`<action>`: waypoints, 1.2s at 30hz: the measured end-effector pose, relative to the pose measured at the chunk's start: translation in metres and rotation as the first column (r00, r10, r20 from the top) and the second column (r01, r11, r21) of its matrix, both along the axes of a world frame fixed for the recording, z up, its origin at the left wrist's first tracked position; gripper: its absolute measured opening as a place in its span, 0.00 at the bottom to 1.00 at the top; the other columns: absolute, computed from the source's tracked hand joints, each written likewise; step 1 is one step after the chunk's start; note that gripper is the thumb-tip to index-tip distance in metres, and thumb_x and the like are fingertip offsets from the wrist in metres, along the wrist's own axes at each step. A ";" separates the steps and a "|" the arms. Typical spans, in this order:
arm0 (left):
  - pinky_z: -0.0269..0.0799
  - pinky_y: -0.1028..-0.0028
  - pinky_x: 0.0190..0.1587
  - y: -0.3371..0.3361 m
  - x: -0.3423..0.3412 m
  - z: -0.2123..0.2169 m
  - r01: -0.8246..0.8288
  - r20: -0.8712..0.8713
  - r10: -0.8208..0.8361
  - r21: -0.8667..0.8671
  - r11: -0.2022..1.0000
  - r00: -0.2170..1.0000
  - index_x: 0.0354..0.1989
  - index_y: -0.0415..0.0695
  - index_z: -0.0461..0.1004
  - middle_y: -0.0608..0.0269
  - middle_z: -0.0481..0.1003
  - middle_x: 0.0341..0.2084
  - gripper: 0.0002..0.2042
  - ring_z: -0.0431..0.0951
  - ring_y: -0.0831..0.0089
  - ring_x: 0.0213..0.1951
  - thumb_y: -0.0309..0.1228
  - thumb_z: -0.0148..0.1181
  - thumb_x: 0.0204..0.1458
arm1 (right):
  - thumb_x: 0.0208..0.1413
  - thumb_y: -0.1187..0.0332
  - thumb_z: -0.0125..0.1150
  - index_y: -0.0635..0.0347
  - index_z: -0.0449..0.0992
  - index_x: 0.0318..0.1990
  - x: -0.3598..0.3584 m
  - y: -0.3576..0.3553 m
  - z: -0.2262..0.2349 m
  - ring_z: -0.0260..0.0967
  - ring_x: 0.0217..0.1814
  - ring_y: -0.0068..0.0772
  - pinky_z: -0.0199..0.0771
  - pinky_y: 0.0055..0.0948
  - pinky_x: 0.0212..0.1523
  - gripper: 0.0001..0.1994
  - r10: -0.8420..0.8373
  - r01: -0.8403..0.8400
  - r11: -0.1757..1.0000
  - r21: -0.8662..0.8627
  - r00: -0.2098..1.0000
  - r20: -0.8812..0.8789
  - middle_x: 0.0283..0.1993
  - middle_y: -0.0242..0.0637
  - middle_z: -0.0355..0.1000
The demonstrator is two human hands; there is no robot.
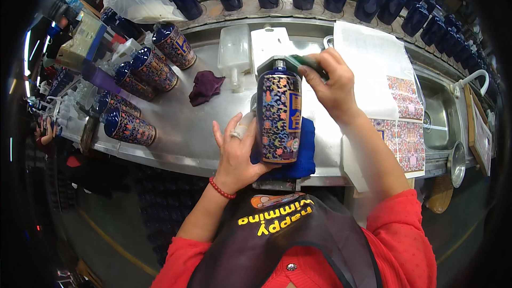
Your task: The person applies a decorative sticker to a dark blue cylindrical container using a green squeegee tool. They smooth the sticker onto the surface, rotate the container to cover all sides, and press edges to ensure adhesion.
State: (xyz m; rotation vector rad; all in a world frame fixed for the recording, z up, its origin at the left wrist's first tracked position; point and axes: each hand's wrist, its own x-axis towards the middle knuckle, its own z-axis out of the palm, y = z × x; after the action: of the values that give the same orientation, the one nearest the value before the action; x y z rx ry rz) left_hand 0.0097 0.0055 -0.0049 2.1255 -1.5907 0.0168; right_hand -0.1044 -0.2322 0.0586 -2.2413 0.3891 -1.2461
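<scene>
Well left of the left hand, a loose group of floral-patterned blue bottles [153, 69] is gathered on the metal surface [178, 128], and a crumpled dark purple cloth [206, 87] lies nearer, beyond the fingers. The worked floral-decorated bottle [279, 117] is between the left hand [237, 152] and the right hand [333, 82], its base by the left, its neck by the right. Its long axis runs away from the person, neck at the far end, base at the near end, with the blue-and-gold panel turned toward the right; whether it stands upright or leans cannot be told. The left hand is broadly open, fingers spread beside the lower body and thumb at the base; a white wrap circles one finger, and a red bead bracelet [222, 188] sits at the wrist. A bright blue cloth [306, 152] shows behind the bottle, between the hands. The right hand is closed, thumb against fingers, on a dark green flat piece [308, 65] beside the neck. Right of that forearm are patterned decal sheets [410, 144], then a metal sink [434, 109].
</scene>
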 end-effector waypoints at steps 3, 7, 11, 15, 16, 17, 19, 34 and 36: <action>0.27 0.30 0.70 0.000 -0.003 0.005 0.005 0.078 0.001 -0.082 0.997 0.997 0.66 0.33 0.67 0.48 0.76 0.53 0.51 0.59 0.46 0.70 0.63 0.71 0.42 | 0.46 0.68 0.70 0.48 0.76 0.32 -0.017 0.030 0.008 0.69 0.35 0.34 0.65 0.38 0.42 0.07 0.357 -0.431 0.814 -0.389 0.900 -0.251 0.29 0.31 0.66; 0.28 0.30 0.71 -0.001 -0.004 0.004 0.017 0.065 -0.008 -0.141 0.990 0.998 0.66 0.30 0.65 0.45 0.74 0.54 0.53 0.58 0.47 0.70 0.64 0.72 0.41 | 0.51 0.66 0.74 0.58 0.80 0.37 -0.005 0.014 0.011 0.73 0.32 0.38 0.71 0.36 0.34 0.10 0.628 -0.577 0.771 0.269 0.760 -0.169 0.28 0.37 0.71; 0.29 0.32 0.71 0.000 -0.002 -0.001 0.004 0.025 -0.001 -0.126 0.992 1.000 0.69 0.30 0.61 0.43 0.69 0.60 0.55 0.56 0.46 0.71 0.64 0.70 0.43 | 0.50 0.68 0.74 0.57 0.80 0.38 0.008 0.009 0.021 0.70 0.33 0.34 0.68 0.35 0.36 0.10 0.147 -0.183 0.943 -0.277 0.978 -0.147 0.31 0.34 0.69; 0.31 0.33 0.72 0.000 -0.003 -0.009 0.022 -0.032 -0.024 -0.076 0.997 0.999 0.71 0.30 0.57 0.41 0.66 0.64 0.57 0.55 0.44 0.72 0.66 0.69 0.43 | 0.48 0.69 0.74 0.55 0.80 0.36 -0.021 0.028 0.012 0.70 0.34 0.35 0.67 0.36 0.38 0.09 0.622 -0.666 0.746 -0.019 0.706 -0.338 0.31 0.34 0.69; 0.31 0.33 0.72 0.001 -0.001 -0.007 0.040 -0.056 -0.045 -0.089 0.995 0.997 0.72 0.31 0.56 0.41 0.66 0.64 0.57 0.54 0.44 0.72 0.67 0.68 0.44 | 0.52 0.70 0.74 0.56 0.83 0.41 -0.023 0.018 0.004 0.71 0.34 0.36 0.69 0.33 0.36 0.10 0.643 -0.645 0.758 0.095 0.715 -0.273 0.31 0.34 0.71; 0.32 0.33 0.72 0.002 0.002 -0.003 0.060 -0.078 -0.067 -0.096 0.994 0.995 0.72 0.31 0.56 0.40 0.65 0.64 0.58 0.54 0.44 0.72 0.68 0.67 0.44 | 0.55 0.70 0.73 0.60 0.83 0.41 -0.022 0.010 -0.006 0.71 0.32 0.31 0.70 0.29 0.33 0.08 0.453 -0.420 0.888 0.189 0.869 -0.200 0.31 0.35 0.72; 0.34 0.35 0.72 -0.001 0.013 0.009 0.116 -0.087 -0.136 -0.208 0.971 0.987 0.73 0.35 0.57 0.42 0.66 0.64 0.55 0.56 0.45 0.71 0.71 0.59 0.49 | 0.60 0.69 0.70 0.64 0.82 0.42 -0.025 -0.004 -0.026 0.69 0.32 0.21 0.68 0.23 0.32 0.08 0.207 -0.181 0.952 0.245 0.975 -0.085 0.33 0.33 0.73; 0.48 0.44 0.72 -0.071 0.054 0.052 0.205 0.356 -0.128 -0.188 0.961 0.926 0.65 0.52 0.75 0.58 0.79 0.49 0.27 0.71 0.55 0.56 0.54 0.44 0.69 | 0.67 0.64 0.62 0.65 0.77 0.46 -0.023 0.000 -0.035 0.71 0.34 0.17 0.72 0.20 0.34 0.12 0.133 -0.054 0.827 0.559 0.986 -0.102 0.34 0.31 0.76; 0.49 0.44 0.72 -0.070 0.055 0.051 0.198 0.356 -0.121 -0.189 0.962 0.927 0.65 0.50 0.75 0.57 0.79 0.49 0.27 0.72 0.55 0.55 0.54 0.44 0.68 | 0.67 0.65 0.60 0.65 0.77 0.46 -0.012 0.003 -0.029 0.73 0.35 0.21 0.74 0.23 0.36 0.11 0.113 -0.044 0.854 0.519 0.988 -0.103 0.35 0.33 0.77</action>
State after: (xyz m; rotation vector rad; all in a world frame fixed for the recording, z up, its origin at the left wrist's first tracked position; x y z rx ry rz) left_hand 0.0648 -0.0649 0.0463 1.8857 -1.8560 0.5130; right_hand -0.1165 -0.2296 0.0294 -1.8513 0.5970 -0.8262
